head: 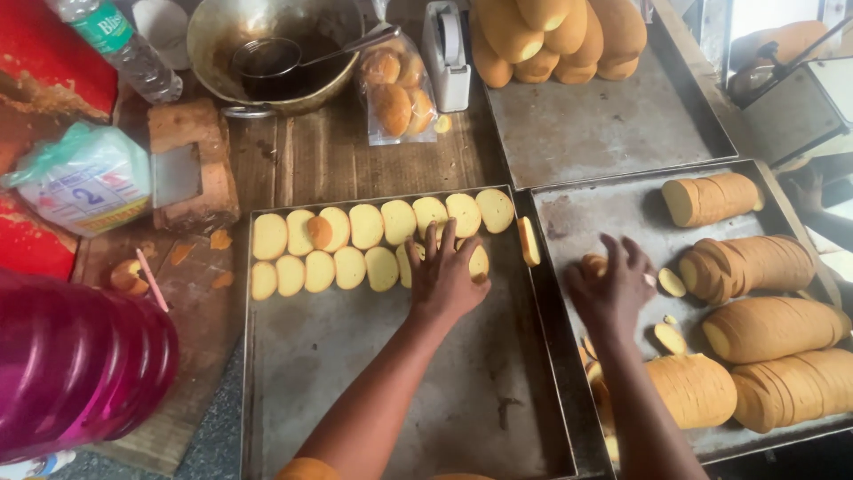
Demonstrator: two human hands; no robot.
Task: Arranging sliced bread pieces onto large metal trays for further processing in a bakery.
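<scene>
Wooden worktop [311, 160] carries metal trays. Left hand [444, 276], fingers spread flat, presses bread slices [366, 226] into rows at 12 o'clock of the left tray [355, 382]. Right hand [613, 289], at 3 o'clock, loosely curled over cut slices beside sliced loaves [755, 262]; grip contents unclear.

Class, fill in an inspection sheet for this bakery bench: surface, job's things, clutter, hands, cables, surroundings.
Surface: worn wooden bench carrying metal trays.
Job's things: round slices in two rows on left tray; sliced loaves on right tray.
Clutter: metal bowl with ladle, bagged buns, plastic bottle, pink container.
Hands: left hand flat on the slices; right hand on a stack of slices.
Cables: nothing seen.
Surroundings: whole loaves piled on back tray.
</scene>
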